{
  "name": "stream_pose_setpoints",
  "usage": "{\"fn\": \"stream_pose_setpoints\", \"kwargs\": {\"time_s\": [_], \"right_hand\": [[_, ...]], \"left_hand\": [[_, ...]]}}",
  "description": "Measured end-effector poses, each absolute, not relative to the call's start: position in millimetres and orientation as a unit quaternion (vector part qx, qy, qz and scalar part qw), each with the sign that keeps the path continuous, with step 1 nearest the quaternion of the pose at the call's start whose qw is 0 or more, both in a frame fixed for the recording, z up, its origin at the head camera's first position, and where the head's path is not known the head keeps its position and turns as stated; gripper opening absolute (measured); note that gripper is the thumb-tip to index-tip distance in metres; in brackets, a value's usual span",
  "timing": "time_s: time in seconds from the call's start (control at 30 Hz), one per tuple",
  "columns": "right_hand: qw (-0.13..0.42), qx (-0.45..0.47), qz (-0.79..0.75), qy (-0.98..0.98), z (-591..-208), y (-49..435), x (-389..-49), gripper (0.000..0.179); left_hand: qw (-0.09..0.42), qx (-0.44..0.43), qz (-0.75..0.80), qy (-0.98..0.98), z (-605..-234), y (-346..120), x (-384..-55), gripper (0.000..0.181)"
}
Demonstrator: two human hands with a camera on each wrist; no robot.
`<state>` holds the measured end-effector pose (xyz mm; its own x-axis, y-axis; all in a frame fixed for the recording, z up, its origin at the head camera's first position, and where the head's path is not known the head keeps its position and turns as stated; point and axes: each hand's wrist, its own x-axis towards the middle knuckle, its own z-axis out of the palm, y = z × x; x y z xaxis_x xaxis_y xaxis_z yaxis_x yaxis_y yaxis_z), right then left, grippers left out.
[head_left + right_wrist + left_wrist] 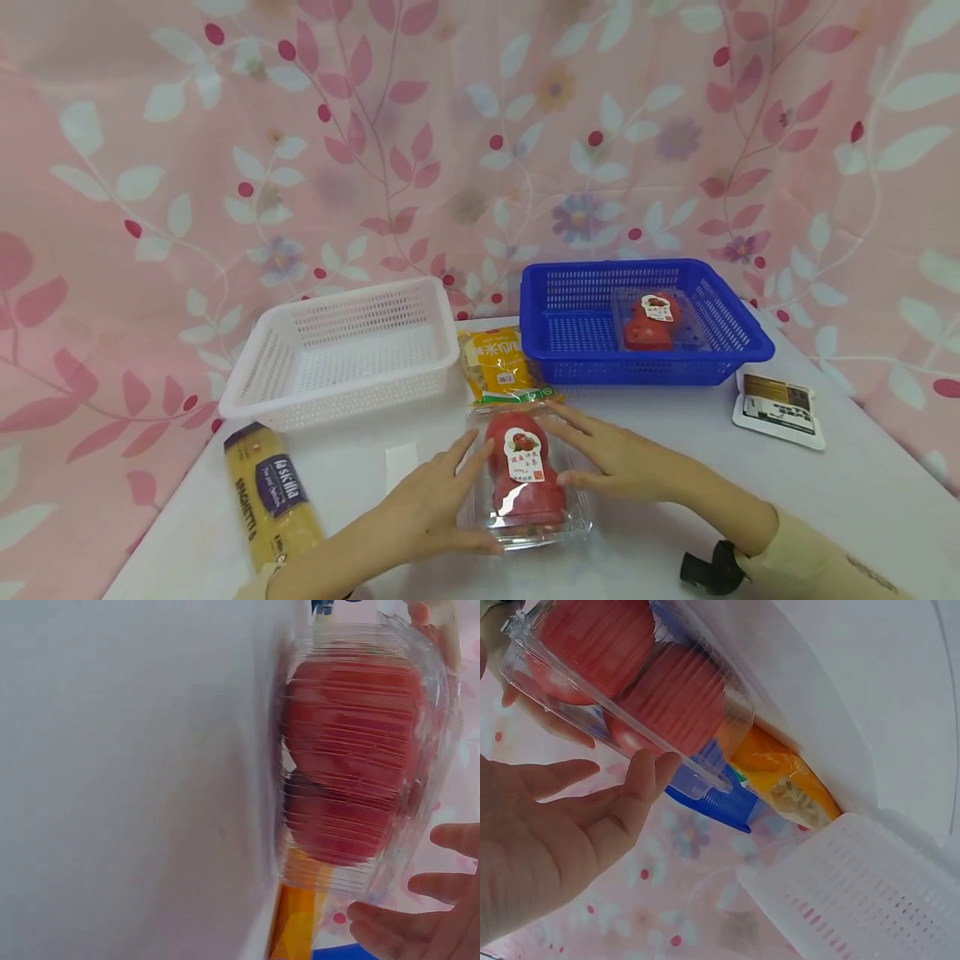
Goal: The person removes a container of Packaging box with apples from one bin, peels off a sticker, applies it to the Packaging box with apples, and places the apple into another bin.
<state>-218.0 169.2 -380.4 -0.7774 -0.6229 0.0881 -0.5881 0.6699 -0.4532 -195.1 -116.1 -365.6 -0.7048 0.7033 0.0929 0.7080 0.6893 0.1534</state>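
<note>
A clear plastic box of red apples (528,492) with a white label lies on the table between both hands. My left hand (431,504) is at the box's left side, fingers spread and loosely bent, thumb by the near corner. On the opposite side, my right hand (618,454) has its fingers reaching over the far right edge and its thumb near the apples. In the left wrist view the fingertips (667,769) overlap the rim of the box. The right wrist view has the fingers (435,885) spread beside the box's clear wall. Neither hand grips it.
Behind the box lies a yellow food bag (502,362), between a white basket (405,379) and a blue basket (637,367). A second apple box (652,321) sits in the blue one. A spaghetti pack (273,500) is at left; a white-edged packet (780,412) lies right.
</note>
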Motion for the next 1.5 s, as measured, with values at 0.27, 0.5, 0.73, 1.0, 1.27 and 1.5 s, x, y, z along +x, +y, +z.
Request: {"fn": "stream_pose_setpoints", "kwargs": {"time_s": [0.27, 0.5, 0.73, 1.0, 1.27, 1.5], "right_hand": [[0.04, -0.361, -0.224, 0.904, -389, 166, -211, 0.073], [0.068, -0.353, -0.249, 0.899, -390, 163, -204, 0.082], [0.083, -0.326, -0.289, 0.896, -390, 159, -202, 0.084], [0.08, -0.294, -0.328, 0.894, -390, 156, -201, 0.08], [0.029, -0.292, -0.329, 0.898, -390, 154, -197, 0.076], [0.002, -0.267, -0.333, 0.904, -383, 155, -192, 0.073]], "left_hand": [[-0.05, -0.369, -0.135, -0.918, -374, -114, -201, 0.112], [-0.114, -0.354, -0.175, -0.911, -373, -110, -201, 0.115], [-0.131, -0.336, -0.215, -0.908, -376, -104, -202, 0.115], [-0.131, -0.312, -0.244, -0.909, -377, -92, -198, 0.113], [-0.119, -0.297, -0.22, -0.922, -371, -81, -198, 0.115], [-0.1, -0.306, -0.205, -0.924, -364, -74, -198, 0.109]]}}
